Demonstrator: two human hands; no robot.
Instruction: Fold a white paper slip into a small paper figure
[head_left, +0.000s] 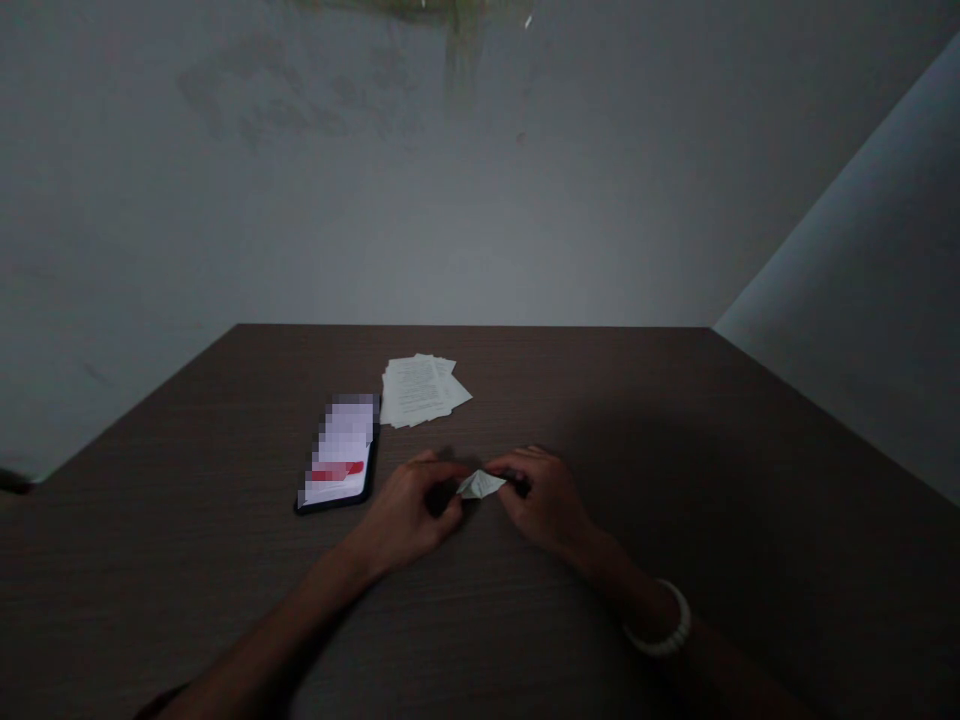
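Note:
Between my two hands is a small folded piece of paper (481,485), whitish with faint print and a raised crease in its middle. My left hand (416,508) pinches its left end between thumb and forefinger. The right end is pinched by my right hand (541,497), whose wrist carries a pale beaded bracelet (681,625). Both hands rest low over the dark wooden table (480,640). Parts of the paper's ends are hidden by my fingertips.
A phone (341,450) with its screen lit lies left of my left hand. Beyond my hands sits a loose stack of printed paper sheets (420,390). A grey wall (480,220) stands behind the table's far edge.

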